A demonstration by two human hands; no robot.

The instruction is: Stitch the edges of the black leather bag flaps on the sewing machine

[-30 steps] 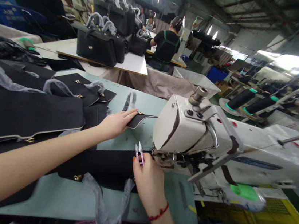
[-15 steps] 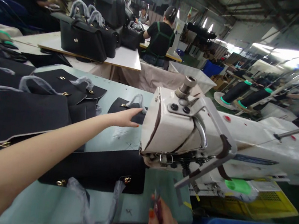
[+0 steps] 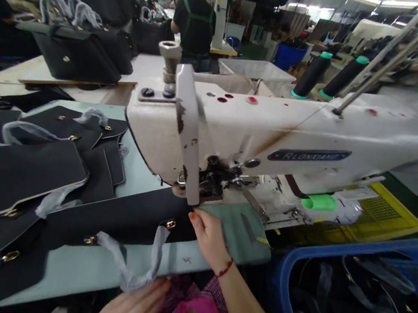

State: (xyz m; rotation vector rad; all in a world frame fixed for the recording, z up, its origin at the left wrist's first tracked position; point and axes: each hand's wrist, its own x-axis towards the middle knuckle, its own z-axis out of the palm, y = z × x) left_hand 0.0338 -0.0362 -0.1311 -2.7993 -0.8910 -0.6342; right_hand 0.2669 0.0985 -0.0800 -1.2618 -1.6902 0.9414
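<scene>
Sewing machine [image 3: 259,127] at right, over pale green table [image 3: 78,270]. Black panel [image 3: 135,216] on table, right end at machine head. Hands apart: right hand [image 3: 211,236] at that end, left hand [image 3: 133,308] near wrapped handle [image 3: 156,255]; can't tell either grip. Gold clasp [image 3: 171,224] beside handle.

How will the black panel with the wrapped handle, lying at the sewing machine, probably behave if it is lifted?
The black panel probably bends yet keeps some shape: it looks thin and lies flat. Its wrapped handle may swing, since it loops free between its ends.
</scene>
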